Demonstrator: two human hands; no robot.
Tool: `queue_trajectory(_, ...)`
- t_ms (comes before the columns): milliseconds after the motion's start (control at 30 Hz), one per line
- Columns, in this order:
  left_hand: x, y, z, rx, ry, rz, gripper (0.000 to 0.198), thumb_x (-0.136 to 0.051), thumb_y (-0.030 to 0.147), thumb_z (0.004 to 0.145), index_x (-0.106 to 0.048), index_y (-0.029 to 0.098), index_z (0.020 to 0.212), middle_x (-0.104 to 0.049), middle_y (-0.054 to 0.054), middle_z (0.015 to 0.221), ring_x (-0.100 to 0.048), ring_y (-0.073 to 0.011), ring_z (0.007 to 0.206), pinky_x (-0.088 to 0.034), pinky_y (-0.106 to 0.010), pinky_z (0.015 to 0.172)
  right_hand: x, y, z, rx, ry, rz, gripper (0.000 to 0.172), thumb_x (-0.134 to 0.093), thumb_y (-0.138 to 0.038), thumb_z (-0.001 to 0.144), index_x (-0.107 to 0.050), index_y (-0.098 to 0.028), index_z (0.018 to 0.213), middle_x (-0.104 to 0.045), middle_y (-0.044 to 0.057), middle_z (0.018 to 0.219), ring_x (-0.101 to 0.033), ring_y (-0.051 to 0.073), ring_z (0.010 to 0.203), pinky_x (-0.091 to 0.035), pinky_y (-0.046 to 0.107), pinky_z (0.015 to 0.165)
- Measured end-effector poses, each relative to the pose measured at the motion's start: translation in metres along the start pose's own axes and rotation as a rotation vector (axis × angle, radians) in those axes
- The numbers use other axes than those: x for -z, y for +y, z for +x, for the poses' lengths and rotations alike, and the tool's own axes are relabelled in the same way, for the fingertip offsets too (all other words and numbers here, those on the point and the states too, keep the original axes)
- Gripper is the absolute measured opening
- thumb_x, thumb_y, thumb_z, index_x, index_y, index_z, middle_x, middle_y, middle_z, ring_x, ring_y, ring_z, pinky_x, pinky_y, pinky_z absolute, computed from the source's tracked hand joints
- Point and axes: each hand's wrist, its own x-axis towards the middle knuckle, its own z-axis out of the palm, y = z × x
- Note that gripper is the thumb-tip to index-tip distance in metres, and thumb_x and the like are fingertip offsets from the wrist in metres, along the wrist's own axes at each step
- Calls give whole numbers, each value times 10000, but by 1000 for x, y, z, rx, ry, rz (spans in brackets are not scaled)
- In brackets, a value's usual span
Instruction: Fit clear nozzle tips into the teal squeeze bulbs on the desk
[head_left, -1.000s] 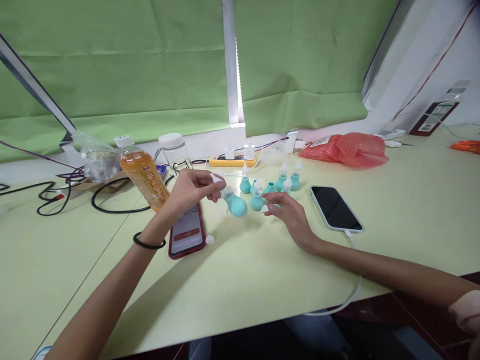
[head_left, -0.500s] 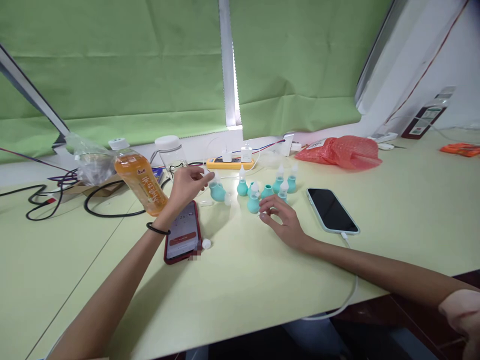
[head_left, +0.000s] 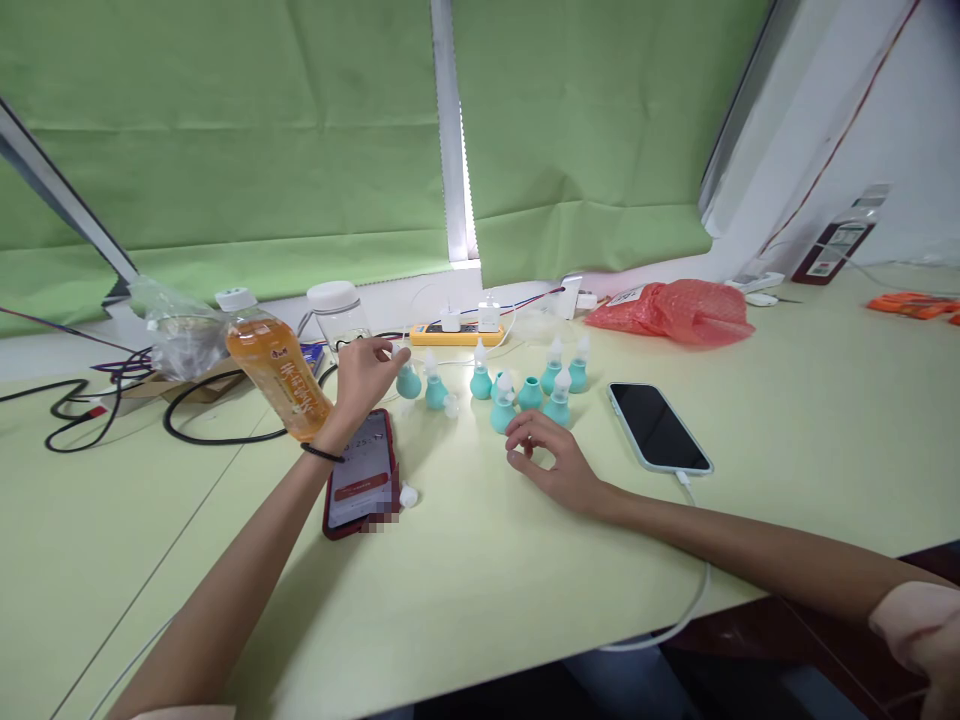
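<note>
My left hand [head_left: 370, 378] pinches the clear nozzle at the top of a teal nasal aspirator [head_left: 408, 382], its bulb low over the table. Just right of it stands another teal aspirator [head_left: 436, 392] with a clear tip, and a small clear piece [head_left: 451, 405] lies at its base. My right hand [head_left: 553, 458] rests on the table with fingers curled and slightly apart, nothing visible in them. Its fingertips are close to an aspirator [head_left: 503, 405] in a cluster of several. One teal bulb [head_left: 529, 392] there has an open top and no nozzle.
A red-cased phone [head_left: 361, 475] lies under my left wrist, with a white cap [head_left: 408, 495] beside it. An orange drink bottle [head_left: 276, 365] leans at left. A charging phone [head_left: 660, 428] lies right. Behind are a yellow power strip [head_left: 457, 334] and red bubble wrap [head_left: 671, 312].
My left hand has moved slightly left with the aspirator, which now shows apart from its neighbour. My right hand stays by the cluster, its fingers a little more curled. The view has shifted slightly.
</note>
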Motion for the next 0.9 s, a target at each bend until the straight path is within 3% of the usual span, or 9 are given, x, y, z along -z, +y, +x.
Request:
queue_trajectory(200,-1,19,-23,-221,-265,-12,252,-458,334,650,-505,143,492,-458,18,427,-402,-89,429,-297,-203,461,0,0,0,-8,-13,1,70,-479,-133,718,-511,-195,727,-471,45,835,-468,131,718,-414,263,558)
queue_trajectory(333,-1,23,-28,-272,-280,124,231,-453,322,640,-556,142,539,-521,-8,490,-444,-114,469,-304,-218,470,-1,0,-1,-7,-18,-4,72,-478,-128,714,-509,-193,723,-475,39,825,-457,117,673,-410,257,544)
queue_trajectory(533,3,39,-13,-451,-377,59,290,-416,329,689,-629,145,756,-627,-56,730,-543,-161,662,-384,-238,603,-1,-1,-1,9,-2,-6,68,-473,-141,720,-505,-201,730,-480,34,817,-447,111,642,-406,257,529)
queue_trajectory(633,-3,51,5,-532,-598,45,252,-434,242,664,-641,158,782,-642,-44,731,-561,-150,651,-399,-230,608,-1,0,-1,12,2,-9,72,-470,-141,722,-506,-202,736,-483,34,813,-447,112,640,-403,258,529)
queue_trajectory(767,-21,59,32,-409,-890,288,223,-530,132,522,-645,157,712,-647,-58,728,-574,-167,615,-409,-238,560,-1,0,-2,15,0,-19,69,-472,-142,717,-503,-202,731,-487,33,807,-437,107,614,-394,257,517)
queue_trajectory(900,-36,61,46,-307,-1032,373,280,-605,100,409,-641,152,683,-624,-42,551,-547,-167,446,-409,-257,471,-1,-2,-3,26,-1,-33,66,-470,-138,713,-496,-199,715,-492,29,780,-415,101,584,-386,256,516)
